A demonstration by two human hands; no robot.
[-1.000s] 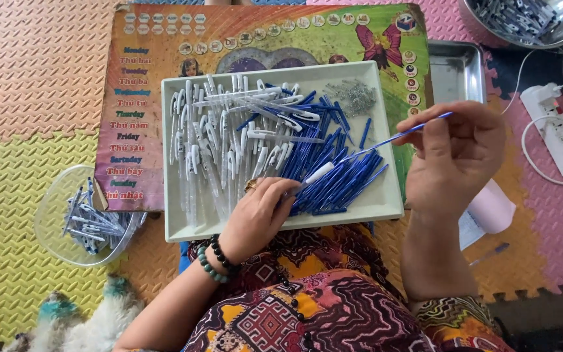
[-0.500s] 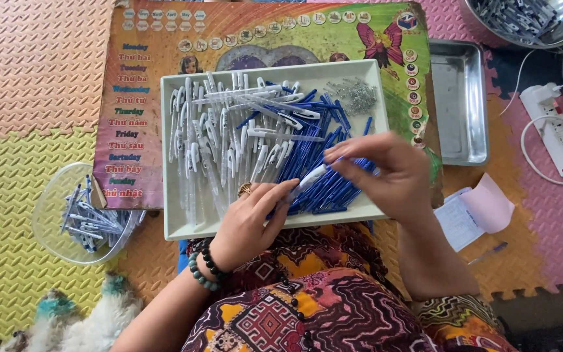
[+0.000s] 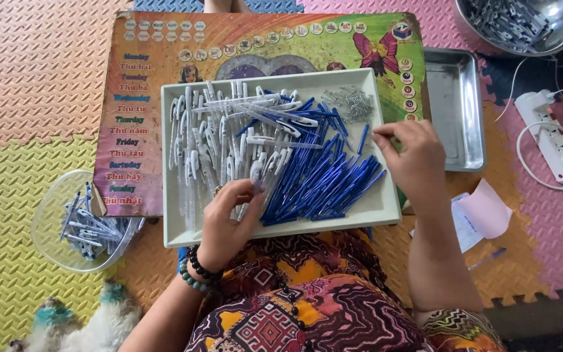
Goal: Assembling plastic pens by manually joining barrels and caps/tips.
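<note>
we see left hand point(image 3: 226, 218) pinching clear pen barrel point(image 3: 255, 175) at near edge of white tray point(image 3: 386, 208). right hand point(image 3: 415, 160) hovers, fingers curled, near spring pile point(image 3: 353, 103); whether it grips anything, cannot tell. best keep barrel steady, pick one spring only. tray holds blue refills point(image 3: 324, 186) beside white barrels point(image 3: 203, 143). clear bowl point(image 3: 50, 221): finished pens. steel tray point(image 3: 457, 117) bare.
</note>
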